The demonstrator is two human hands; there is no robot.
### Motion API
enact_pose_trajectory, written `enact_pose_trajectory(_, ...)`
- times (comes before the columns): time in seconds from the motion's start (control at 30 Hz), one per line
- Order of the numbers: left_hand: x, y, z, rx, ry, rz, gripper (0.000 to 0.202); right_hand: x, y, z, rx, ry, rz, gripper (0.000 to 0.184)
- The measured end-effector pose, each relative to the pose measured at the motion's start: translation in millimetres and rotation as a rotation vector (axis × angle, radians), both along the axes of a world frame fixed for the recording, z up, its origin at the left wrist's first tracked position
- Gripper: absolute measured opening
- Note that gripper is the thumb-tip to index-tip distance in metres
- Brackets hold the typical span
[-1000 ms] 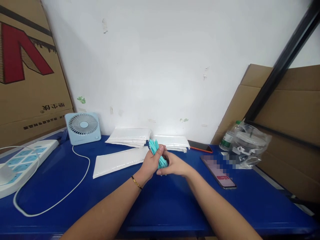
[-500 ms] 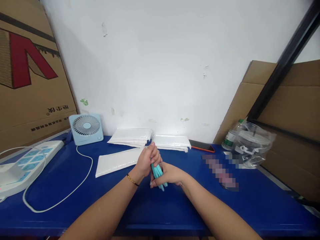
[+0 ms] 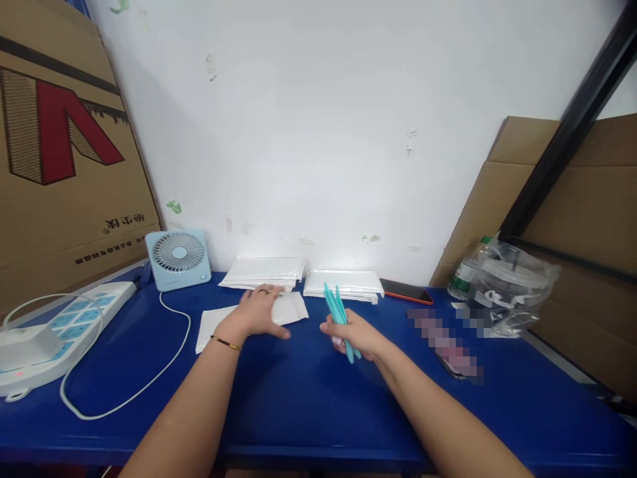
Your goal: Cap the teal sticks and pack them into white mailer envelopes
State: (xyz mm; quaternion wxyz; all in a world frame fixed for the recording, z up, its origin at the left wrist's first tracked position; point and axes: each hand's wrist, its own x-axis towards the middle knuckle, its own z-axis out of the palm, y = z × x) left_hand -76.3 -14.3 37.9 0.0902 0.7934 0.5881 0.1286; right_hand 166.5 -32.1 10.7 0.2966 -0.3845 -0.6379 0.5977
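Observation:
My right hand (image 3: 355, 332) is closed around a bundle of several slim turquoise sticks (image 3: 336, 305) with tapered ends, held tilted over the middle of the table. Their exact kind is unclear. To the left, my left hand (image 3: 259, 312) has its fingers spread and holds nothing. It hovers over or rests on a single white padded envelope (image 3: 213, 322) lying flat; contact cannot be made out. Behind that hand lies a stack of white padded envelopes (image 3: 263, 269), and a second envelope stack (image 3: 343, 282) lies right of it, against the wall.
A blue table (image 3: 298, 405) bears a light-blue fan (image 3: 179, 259), a power strip (image 3: 74, 325) and a white cable (image 3: 186, 332) on the left. Rightward are a red-edged phone (image 3: 408, 292), a blurred-out object (image 3: 448, 345), a bottle (image 3: 465, 275) and a bagged container (image 3: 512, 292).
My left hand has let go of the turquoise sticks and moved left to the single envelope, its fingers opening. My right hand keeps the sticks and has shifted slightly right; their upper ends now show.

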Motion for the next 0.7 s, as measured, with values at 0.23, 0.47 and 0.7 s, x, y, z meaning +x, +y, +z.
enact_pose_trajectory(0.23,-21.6,6.7,-2.5,-0.169,0.261,0.061,0.049,31.1,11.8,11.9,0.127,-0.034,-0.092,0.036)
enact_pose_trajectory(0.47,18.8,-13.7,22.5,0.231,0.307,-0.045,0.030,51.5,11.0,25.1,0.432,-0.416,-0.167,0.027)
enact_pose_trajectory(0.7,33.9,-12.2,4.7,0.180,0.285,-0.112,0.087,54.0,6.7,32.1,0.745,-0.886,-0.194,0.023)
